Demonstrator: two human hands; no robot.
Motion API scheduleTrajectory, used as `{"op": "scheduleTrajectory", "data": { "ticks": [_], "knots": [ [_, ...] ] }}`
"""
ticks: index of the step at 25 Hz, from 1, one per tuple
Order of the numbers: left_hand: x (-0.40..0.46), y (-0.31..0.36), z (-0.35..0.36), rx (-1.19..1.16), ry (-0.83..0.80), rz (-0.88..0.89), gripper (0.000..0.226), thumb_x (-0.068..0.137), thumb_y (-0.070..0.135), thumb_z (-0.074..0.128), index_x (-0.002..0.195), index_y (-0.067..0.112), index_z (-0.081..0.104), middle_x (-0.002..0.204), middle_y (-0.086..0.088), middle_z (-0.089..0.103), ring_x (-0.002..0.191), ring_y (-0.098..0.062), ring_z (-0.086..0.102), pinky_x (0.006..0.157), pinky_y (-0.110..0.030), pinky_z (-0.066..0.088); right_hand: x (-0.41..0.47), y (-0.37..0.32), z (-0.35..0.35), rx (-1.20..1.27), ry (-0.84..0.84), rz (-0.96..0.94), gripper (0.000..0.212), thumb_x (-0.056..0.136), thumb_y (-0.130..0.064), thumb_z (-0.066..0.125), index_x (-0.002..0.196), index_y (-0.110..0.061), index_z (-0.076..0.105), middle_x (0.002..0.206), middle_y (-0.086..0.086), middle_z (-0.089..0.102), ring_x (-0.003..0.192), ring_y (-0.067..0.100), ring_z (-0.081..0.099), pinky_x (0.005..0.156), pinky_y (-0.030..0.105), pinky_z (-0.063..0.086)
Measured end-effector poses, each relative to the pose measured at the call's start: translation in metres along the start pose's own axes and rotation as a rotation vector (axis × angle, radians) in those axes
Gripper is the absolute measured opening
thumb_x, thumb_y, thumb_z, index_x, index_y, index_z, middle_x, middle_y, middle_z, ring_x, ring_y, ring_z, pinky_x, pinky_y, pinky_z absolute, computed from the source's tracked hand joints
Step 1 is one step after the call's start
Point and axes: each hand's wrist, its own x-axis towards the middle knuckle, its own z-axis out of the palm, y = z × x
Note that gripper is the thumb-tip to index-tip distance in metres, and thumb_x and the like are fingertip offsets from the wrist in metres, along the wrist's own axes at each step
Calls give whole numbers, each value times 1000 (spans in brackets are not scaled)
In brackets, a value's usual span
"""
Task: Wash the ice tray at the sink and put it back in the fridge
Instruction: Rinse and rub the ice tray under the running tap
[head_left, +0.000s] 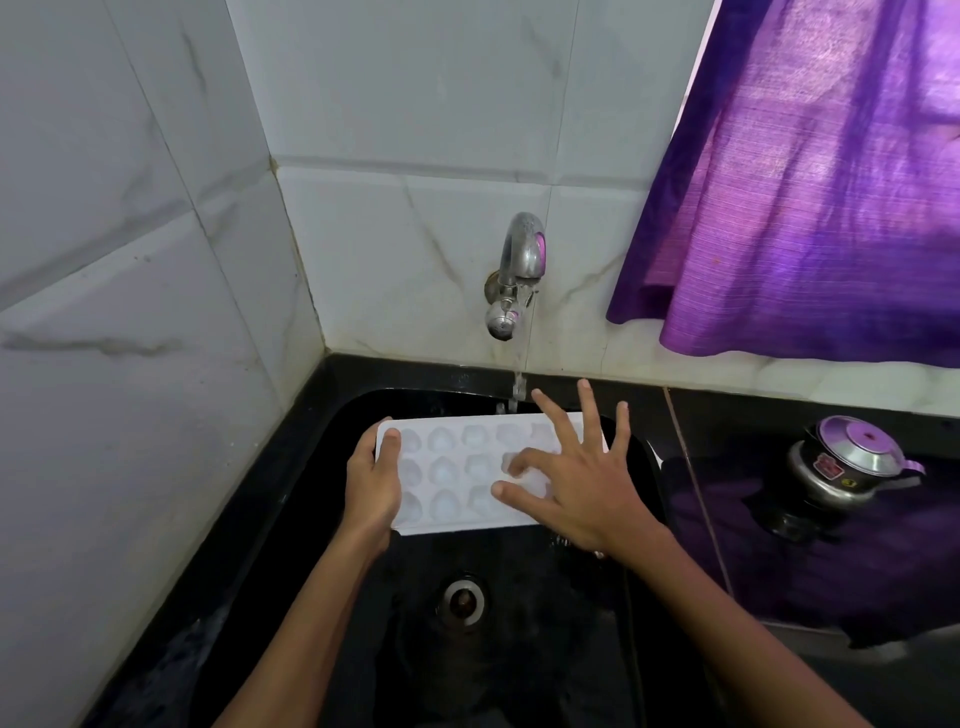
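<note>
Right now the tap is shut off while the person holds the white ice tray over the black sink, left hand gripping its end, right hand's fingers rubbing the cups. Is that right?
Not quite: the tap is running, water falling onto the ice tray, as the head view shows. The left hand, right hand and sink are as you say.

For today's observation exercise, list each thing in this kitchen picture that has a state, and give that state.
Tap: running.
Ice tray: cups up, held over the sink.
Left hand: grips the tray's left end.
Right hand: fingers spread, rubbing the cups.
Sink: wet, drain unplugged.
Pressure cooker: lid on.
Curtain: hanging down.
</note>
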Motion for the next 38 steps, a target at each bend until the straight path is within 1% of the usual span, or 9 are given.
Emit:
{"op": "scheduleTrajectory", "data": {
  "ticks": [4,8,11,14,19,23,27,30,38],
  "knots": [
    [5,3,1,-1,7,-2,35,99,28,39,131,19,48,117,-6,58,101,-23,59,80,-37,50,1,-6,5,-24,96,-4,78,69,-90,10,100,-45,66,159,-3,15,142,27,-23,104,59,-26],
    [10,3,2,3,-3,-13,35,99,28,39,132,17,48,118,-8,59,100,-23,59,79,-37,51,6,-6,8,-66,163,43,70,74,-88,14,81,-44,68,151,4,37,145,38,1,106,63,-17],
    [11,5,7,-9,-7,-4,32,100,28,38,128,17,49,114,-7,59,95,-20,60,70,-32,50,13,-7,12,-85,210,65,70,73,-88,17,78,-41,69,150,5,38,143,37,2,107,64,-13],
    [13,5,6,-3,19,-9,33,99,27,38,129,17,49,116,-8,59,96,-21,58,75,-34,49,10,-4,17,-45,167,28,72,70,-91,17,87,-44,68,153,3,34,144,37,-3,106,65,-14],
    [10,3,11,-22,-9,-45,32,100,27,38,128,18,49,107,-4,59,85,-14,59,62,-29,49,12,-5,17,-42,192,94,74,69,-92,15,77,-43,69,151,5,36,143,37,-2,107,63,-12],
    [10,4,10,4,-16,-30,34,100,28,38,130,18,49,109,-3,59,86,-12,59,63,-27,49,9,1,10,-33,98,73,89,57,-96,3,93,-45,66,160,-2,9,138,28,-33,101,59,-30],
    [7,6,15,-21,2,-34,32,100,27,38,128,19,49,109,-4,58,84,-13,58,65,-30,49,7,-1,7,10,138,90,76,66,-93,16,94,-44,67,158,1,19,143,31,-18,105,59,-23],
    [13,12,14,-12,34,-31,33,100,27,37,130,18,49,110,-4,56,91,-18,57,75,-34,48,4,3,3,69,112,98,73,64,-91,24,110,-48,60,160,-7,0,139,26,-32,105,55,-27],
    [23,19,14,-40,44,-9,32,100,26,38,126,15,51,110,-5,59,90,-19,58,67,-31,49,2,2,15,-95,203,3,43,67,-81,44,85,-45,62,154,6,29,143,42,4,107,63,-6]
  ]
}}
